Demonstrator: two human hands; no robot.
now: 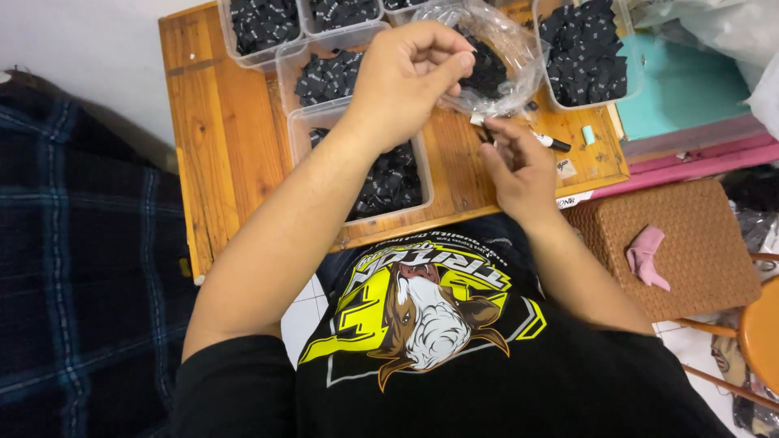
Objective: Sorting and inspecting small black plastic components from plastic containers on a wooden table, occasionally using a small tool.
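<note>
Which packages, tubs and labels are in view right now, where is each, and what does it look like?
Clear bag: table's far side, left hand at its mouth, holds black labels.
Near tub: clear, rectangular, table's front edge, under the left forearm, black labels inside.
Right tub: clear, far right, piled with black labels.
Far tubs: clear, along the back edge, same black labels.

- The clear plastic tubs [261, 32] at twelve o'clock are cut off by the top edge.
- The left hand [410, 77] covers part of the plastic bag [495, 57].
- What the right hand [519, 166] pinches is perhaps a small label, too small to tell.
- The stool [759, 332] at four o'clock runs off-frame.
</note>
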